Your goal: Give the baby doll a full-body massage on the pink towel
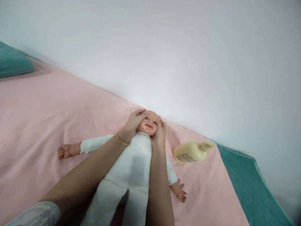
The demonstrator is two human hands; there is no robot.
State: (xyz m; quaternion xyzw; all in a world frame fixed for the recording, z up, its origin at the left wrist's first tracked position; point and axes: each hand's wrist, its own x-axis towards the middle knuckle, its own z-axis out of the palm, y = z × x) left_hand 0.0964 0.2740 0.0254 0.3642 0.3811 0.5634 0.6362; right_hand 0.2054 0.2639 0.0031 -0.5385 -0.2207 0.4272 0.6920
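A baby doll (138, 160) lies on its back, with a white cloth body and a hard plastic head. My left hand (135, 121) cups one side of its head, the thumb on the face by the eye. From the other side, my right hand (161, 128) presses against the cheek and temple. The fingertips behind the head are partly hidden. The doll's arms are spread wide beneath my forearms, one plastic hand (68, 151) out to the left and the other (179, 191) to the right. A gold bracelet (121, 139) circles my left wrist.
A yellow pump bottle (190, 152) with printed text stands on the pink sheet (54, 103), right of the doll. Green fabric (246, 175) borders the sheet at right, and a green pillow (14, 61) sits far left. A white wall (164, 53) rises just behind the doll's head.
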